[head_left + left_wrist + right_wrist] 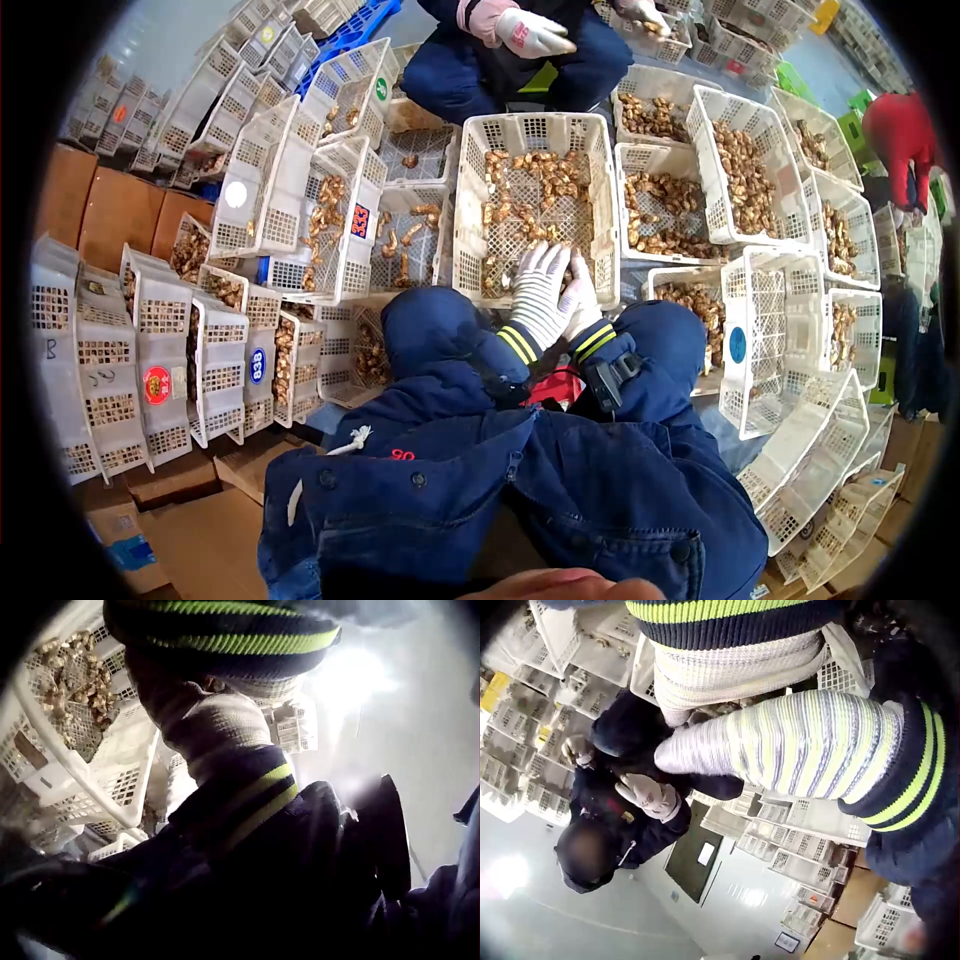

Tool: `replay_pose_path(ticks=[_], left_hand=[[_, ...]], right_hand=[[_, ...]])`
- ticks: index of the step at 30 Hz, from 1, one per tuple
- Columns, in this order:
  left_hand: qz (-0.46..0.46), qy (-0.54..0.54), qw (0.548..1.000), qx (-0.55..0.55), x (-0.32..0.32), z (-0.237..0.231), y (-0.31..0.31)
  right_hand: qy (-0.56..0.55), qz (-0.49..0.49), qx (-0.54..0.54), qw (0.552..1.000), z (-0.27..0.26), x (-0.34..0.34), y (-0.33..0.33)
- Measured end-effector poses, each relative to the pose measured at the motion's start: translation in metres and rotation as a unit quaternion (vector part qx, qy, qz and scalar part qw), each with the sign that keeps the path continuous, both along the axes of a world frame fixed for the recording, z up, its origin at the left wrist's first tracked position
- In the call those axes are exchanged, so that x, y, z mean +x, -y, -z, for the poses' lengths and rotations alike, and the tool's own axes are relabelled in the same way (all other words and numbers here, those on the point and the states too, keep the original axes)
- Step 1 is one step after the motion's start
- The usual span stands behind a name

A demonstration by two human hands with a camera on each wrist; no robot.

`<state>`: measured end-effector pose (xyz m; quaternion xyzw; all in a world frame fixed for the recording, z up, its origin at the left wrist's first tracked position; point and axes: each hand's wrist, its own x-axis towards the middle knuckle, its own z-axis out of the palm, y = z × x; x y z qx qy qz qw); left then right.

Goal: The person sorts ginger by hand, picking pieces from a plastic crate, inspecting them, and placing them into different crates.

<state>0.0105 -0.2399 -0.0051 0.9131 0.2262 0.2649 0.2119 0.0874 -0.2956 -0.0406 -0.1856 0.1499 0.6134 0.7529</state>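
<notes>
Both gloved hands are close together over the near end of a white perforated basket. The left hand, in a striped knit glove, points forward with its fingertips down among brown-and-cream mushroom-like pieces. Beside it, the right hand in a paler glove leans inward, a brown piece showing between the two. From the right wrist, the left hand lies below the right hand, with small pieces between them. The left wrist view shows the right hand from behind. I cannot tell how the hidden fingertips grip.
Filled baskets stand close on the right, and others on the left. An emptier basket tilts beside the right knee. Across the basket sits another person with gloved hands. Cardboard boxes lie behind on the left.
</notes>
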Motion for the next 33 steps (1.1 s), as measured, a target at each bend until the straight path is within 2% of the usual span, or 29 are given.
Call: replay_pose_path(ticks=[2, 3, 4, 5, 7, 9, 12, 13, 16, 18, 20, 21, 22, 24, 25, 26, 27, 31, 33], left_hand=[[0.009, 0.089, 0.993, -0.078, 0.003, -0.006, -0.001], [0.004, 0.157, 0.97, -0.188, 0.004, -0.002, -0.002], [-0.003, 0.222, 0.929, -0.295, 0.005, -0.006, -0.002], [0.024, 0.314, 0.891, -0.326, 0.004, -0.008, 0.0], [0.018, 0.362, 0.855, -0.371, 0.003, -0.01, -0.008], [0.012, 0.408, 0.816, -0.411, -0.001, -0.011, -0.017], [0.04, 0.396, 0.82, -0.413, -0.004, -0.005, -0.021], [0.024, 0.382, 0.822, -0.422, -0.005, -0.011, -0.019], [0.02, 0.313, 0.81, -0.495, -0.01, -0.014, -0.023], [-0.001, 0.324, 0.836, -0.442, -0.012, -0.017, -0.024], [-0.011, 0.334, 0.837, -0.433, -0.02, -0.016, -0.034], [-0.03, 0.324, 0.854, -0.407, -0.028, 0.001, -0.048], [-0.036, 0.323, 0.847, -0.42, -0.035, -0.002, -0.052], [-0.043, 0.333, 0.847, -0.412, -0.048, 0.0, -0.065], [-0.038, 0.363, 0.823, -0.435, -0.053, 0.002, -0.072], [-0.034, 0.391, 0.799, -0.456, -0.058, 0.004, -0.079], [-0.067, 0.387, 0.812, -0.432, -0.064, 0.007, -0.083], [-0.092, 0.377, 0.817, -0.426, -0.074, 0.01, -0.096], [-0.08, 0.381, 0.804, -0.45, -0.076, 0.013, -0.099]], right_hand=[[-0.012, 0.0, -0.018, 1.0, -0.031, 0.004, 0.006], [-0.04, 0.026, -0.029, 0.998, 0.031, 0.011, -0.004], [-0.072, 0.058, 0.012, 0.996, 0.013, 0.01, -0.004], [-0.052, 0.055, 0.046, 0.996, -0.006, 0.009, -0.001], [-0.036, 0.034, 0.111, 0.993, -0.02, 0.01, 0.002], [-0.039, 0.026, 0.083, 0.995, -0.036, 0.011, 0.004], [-0.029, 0.03, 0.101, 0.994, -0.039, 0.011, 0.005], [-0.031, 0.031, 0.118, 0.992, -0.036, 0.01, 0.003], [-0.04, 0.02, 0.157, 0.987, -0.036, 0.011, 0.002], [-0.046, 0.016, 0.153, 0.987, -0.038, 0.011, 0.003], [-0.048, 0.027, 0.128, 0.99, -0.057, 0.009, 0.005], [-0.067, 0.017, 0.124, 0.99, -0.058, 0.011, 0.007], [-0.057, 0.024, 0.148, 0.987, -0.064, 0.009, 0.009], [-0.082, 0.045, 0.157, 0.983, -0.057, 0.013, 0.012], [-0.092, 0.076, 0.075, 0.99, -0.067, 0.015, 0.015], [-0.086, 0.088, 0.078, 0.989, -0.06, 0.021, 0.018], [-0.085, 0.111, 0.058, 0.989, -0.057, 0.029, 0.019], [-0.05, 0.214, 0.029, 0.975, -0.059, 0.073, 0.009], [-0.028, 0.253, 0.024, 0.967, -0.077, 0.104, 0.002]])
